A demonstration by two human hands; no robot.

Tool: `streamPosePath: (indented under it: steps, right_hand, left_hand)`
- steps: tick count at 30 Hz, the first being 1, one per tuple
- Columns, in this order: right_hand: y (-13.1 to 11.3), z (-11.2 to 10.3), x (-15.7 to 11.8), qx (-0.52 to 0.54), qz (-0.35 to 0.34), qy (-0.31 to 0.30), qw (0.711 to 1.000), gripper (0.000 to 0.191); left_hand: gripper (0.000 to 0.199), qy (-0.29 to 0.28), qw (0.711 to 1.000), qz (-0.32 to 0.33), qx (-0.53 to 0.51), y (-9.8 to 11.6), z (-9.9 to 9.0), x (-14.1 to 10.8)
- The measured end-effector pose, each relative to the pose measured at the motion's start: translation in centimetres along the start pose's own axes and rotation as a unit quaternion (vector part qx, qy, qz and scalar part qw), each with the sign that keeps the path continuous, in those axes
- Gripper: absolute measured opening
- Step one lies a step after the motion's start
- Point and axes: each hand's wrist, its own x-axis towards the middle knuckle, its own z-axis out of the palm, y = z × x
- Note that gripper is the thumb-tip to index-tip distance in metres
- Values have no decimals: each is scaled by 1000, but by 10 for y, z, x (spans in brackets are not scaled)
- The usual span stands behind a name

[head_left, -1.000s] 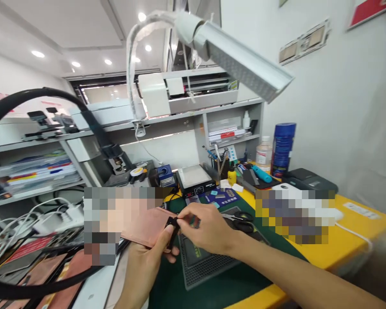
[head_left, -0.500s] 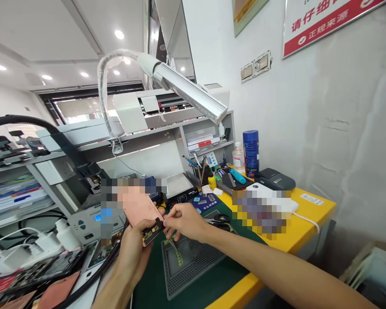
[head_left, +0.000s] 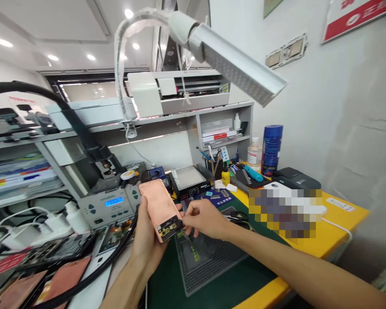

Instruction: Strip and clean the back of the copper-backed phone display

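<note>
We grip a copper-backed panel (head_left: 159, 199) in our left hand (head_left: 145, 236); our right hand (head_left: 206, 219) bunches fingertips at its near corner, grasp unclear; gridded mat (head_left: 217, 268) below.

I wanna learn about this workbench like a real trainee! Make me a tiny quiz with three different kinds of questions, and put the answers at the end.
1. Which hand cradles the copper-coloured panel: A) right, B) left?
2. True or false: the blue can stands beside the clear bottle.
3. What colour is the bigger mat under the grey mesh mat?

Key: 1. B, the left hand. 2. True. 3. Green.
</note>
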Motion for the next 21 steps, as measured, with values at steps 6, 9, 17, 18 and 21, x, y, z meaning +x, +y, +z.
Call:
streamPosePath:
  steps: [6, 9, 17, 18, 21]
  right_hand:
    - [-11, -20, -3, -31, -28, 4, 999, 26]
    - [-17, -46, -1, -77, -53, 107, 990, 33]
    - [-20, -91, -15, -334, -40, 90, 938, 25]
    - [-20, -93, -23, -359, -37, 79, 929, 24]
    - [-17, -99, -52, -418, -24, 91, 903, 32]
  left_hand:
    - [63, -11, 999, 8, -32, 5, -7, 3]
    - [65, -29, 998, 15, -45, 11, -11, 4]
    - [62, -44, 997, 31, -49, 23, -27, 13]
    - [61, -44, 997, 35, -50, 24, -28, 14]
    - [60, -45, 997, 40, -51, 26, -29, 15]
